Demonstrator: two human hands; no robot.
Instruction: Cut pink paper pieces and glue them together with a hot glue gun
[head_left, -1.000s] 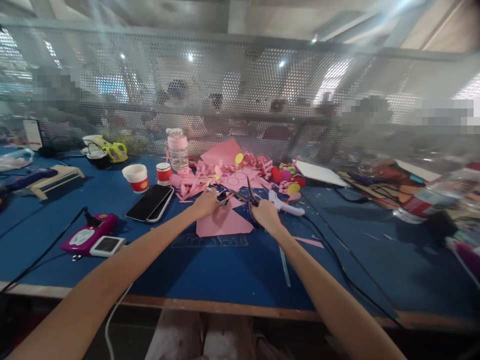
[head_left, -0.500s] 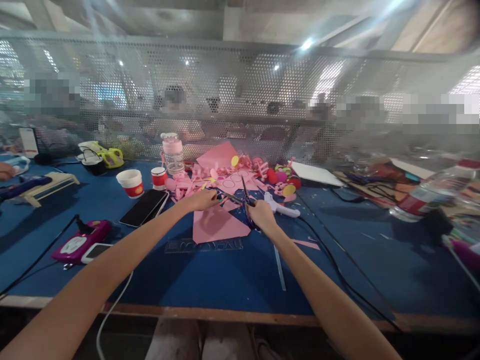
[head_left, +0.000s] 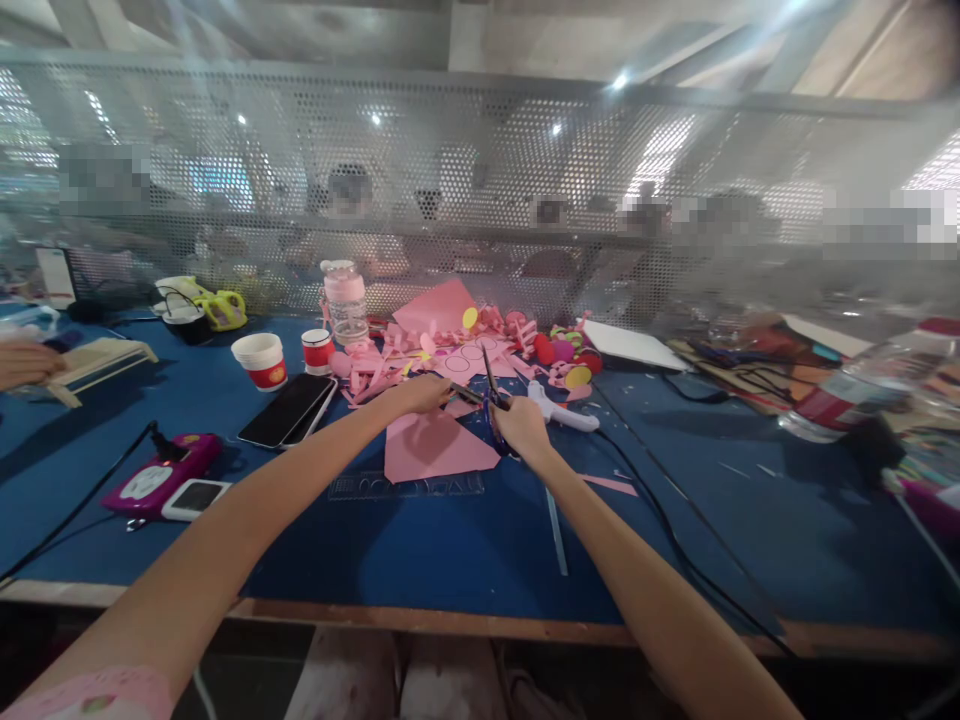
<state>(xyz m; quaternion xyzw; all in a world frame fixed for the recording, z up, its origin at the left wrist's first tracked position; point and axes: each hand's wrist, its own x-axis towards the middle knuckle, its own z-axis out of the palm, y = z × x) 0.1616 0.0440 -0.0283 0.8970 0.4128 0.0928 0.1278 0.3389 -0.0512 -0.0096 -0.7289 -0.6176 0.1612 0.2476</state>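
My right hand (head_left: 521, 425) is wrapped round the dark handles of a pair of scissors (head_left: 491, 402), whose blades are spread apart and point away and to the left. Close to the tip of the lower blade, my left hand (head_left: 426, 394) has its fingers pinched together; what they hold, if anything, is too small to make out. Beneath both hands lies a large pink paper sheet (head_left: 435, 448). Just beyond, a pink sheet with drawn circles (head_left: 469, 360) rests among pink paper scraps (head_left: 375, 365). A clear stencil ruler (head_left: 409, 487) lies on the near side.
Left stand paper cups (head_left: 259, 360), phones (head_left: 281, 412), a purple power socket (head_left: 161, 480) and a pink-lidded bottle (head_left: 345, 300). A white glue gun (head_left: 562, 410) with a cable lies right. Another person's hand (head_left: 30, 363) touches a wooden stand (head_left: 105, 362). A perforated screen (head_left: 480, 190) stands behind.
My left hand has shifted slightly right, closer to the scissors blade. At far left, the other person's hand has come to the wooden stand, and a dark blue tool there has left view.
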